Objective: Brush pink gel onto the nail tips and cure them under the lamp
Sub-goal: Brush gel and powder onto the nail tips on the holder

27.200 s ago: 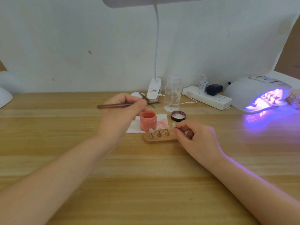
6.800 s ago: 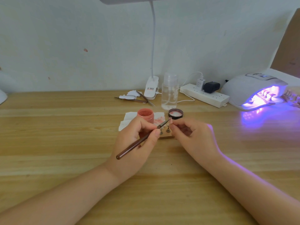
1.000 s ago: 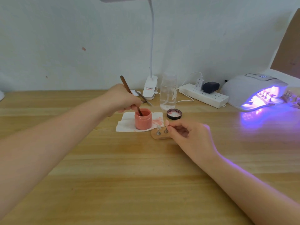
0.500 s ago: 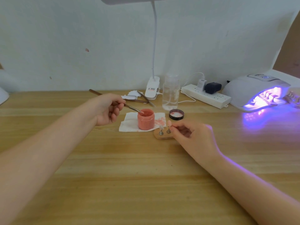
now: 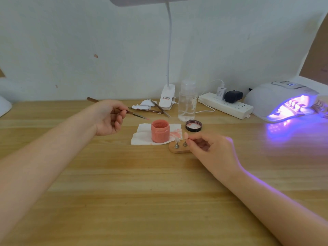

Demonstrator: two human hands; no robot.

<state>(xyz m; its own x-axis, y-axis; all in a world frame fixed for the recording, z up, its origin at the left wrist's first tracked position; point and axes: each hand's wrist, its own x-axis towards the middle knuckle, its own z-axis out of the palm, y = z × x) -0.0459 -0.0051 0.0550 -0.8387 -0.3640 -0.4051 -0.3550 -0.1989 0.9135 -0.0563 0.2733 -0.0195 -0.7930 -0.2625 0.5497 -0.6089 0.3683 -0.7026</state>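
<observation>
The left hand [image 5: 108, 118] is pinching the brush [image 5: 136, 114] beside the jar [image 5: 160, 131], while the right hand [image 5: 209, 148] is pinching a pink tip [image 5: 185, 135] on the holder [image 5: 178, 150].

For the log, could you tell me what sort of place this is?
Probably a home nail-art desk: a white curing lamp glowing violet, an open jar of pink gel and a small wooden nail-tip stand.

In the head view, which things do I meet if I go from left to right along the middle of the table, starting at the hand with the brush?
left hand → brush → pink gel jar → wooden nail stand → black lid → right hand → curing lamp
</observation>
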